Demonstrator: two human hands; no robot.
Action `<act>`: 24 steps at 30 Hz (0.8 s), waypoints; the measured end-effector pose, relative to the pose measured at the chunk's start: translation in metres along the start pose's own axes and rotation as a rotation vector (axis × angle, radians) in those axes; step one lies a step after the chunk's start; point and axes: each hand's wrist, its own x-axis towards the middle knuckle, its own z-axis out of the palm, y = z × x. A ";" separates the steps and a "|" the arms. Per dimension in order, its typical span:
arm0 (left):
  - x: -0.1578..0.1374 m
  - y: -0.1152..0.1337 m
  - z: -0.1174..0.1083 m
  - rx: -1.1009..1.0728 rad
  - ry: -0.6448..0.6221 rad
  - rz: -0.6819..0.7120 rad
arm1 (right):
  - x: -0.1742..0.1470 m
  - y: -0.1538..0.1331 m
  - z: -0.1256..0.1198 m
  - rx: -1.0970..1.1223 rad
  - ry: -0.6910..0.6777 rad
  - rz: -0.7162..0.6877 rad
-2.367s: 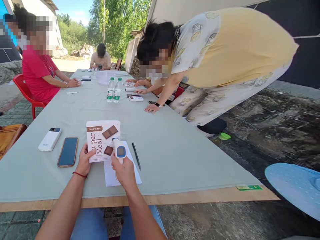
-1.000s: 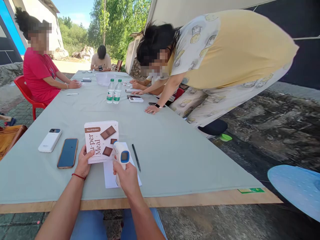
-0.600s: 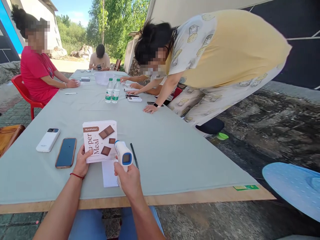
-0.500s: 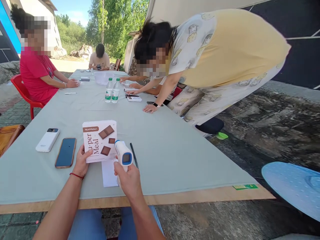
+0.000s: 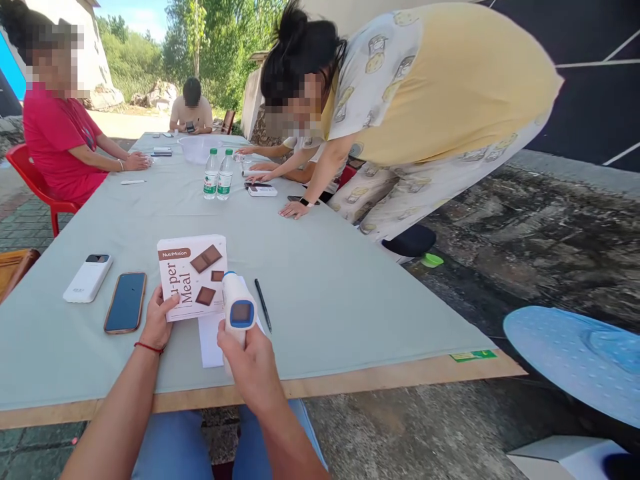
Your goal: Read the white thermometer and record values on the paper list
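My left hand [image 5: 159,316] grips the lower left edge of a white and brown NutriMotion box [image 5: 193,277], held upright above the table. Wrapped round the handle of a white and blue infrared thermometer [image 5: 240,300], my right hand [image 5: 250,360] is just right of the box. The thermometer's small screen faces me and looks dark. Beneath both lies a white sheet of paper [image 5: 213,347], partly covered. A black pen [image 5: 263,305] rests to the right of the paper. Left of my left hand lie a smartphone [image 5: 126,302] and a white power bank [image 5: 88,278].
Two water bottles [image 5: 217,175] stand mid-table, with a clear plastic basin [image 5: 193,149] behind. A person in yellow [image 5: 450,87] leans over the right side. Another in pink [image 5: 55,143] sits left; others sit farther back. A blue hat-like object [image 5: 565,360] is at right.
The view has shifted slightly, so most things appear a little farther left and up. The thermometer has turned a little, its screen facing me more squarely. Both hands keep their holds.
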 end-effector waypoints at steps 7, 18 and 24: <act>-0.001 0.001 0.002 0.002 -0.001 0.001 | -0.018 -0.022 -0.012 0.241 -0.254 -0.026; 0.001 0.000 0.000 0.003 0.020 -0.003 | -0.025 -0.016 -0.006 0.377 -0.140 -0.057; 0.000 0.001 0.001 -0.007 -0.010 -0.001 | -0.024 -0.012 -0.002 0.368 -0.082 -0.046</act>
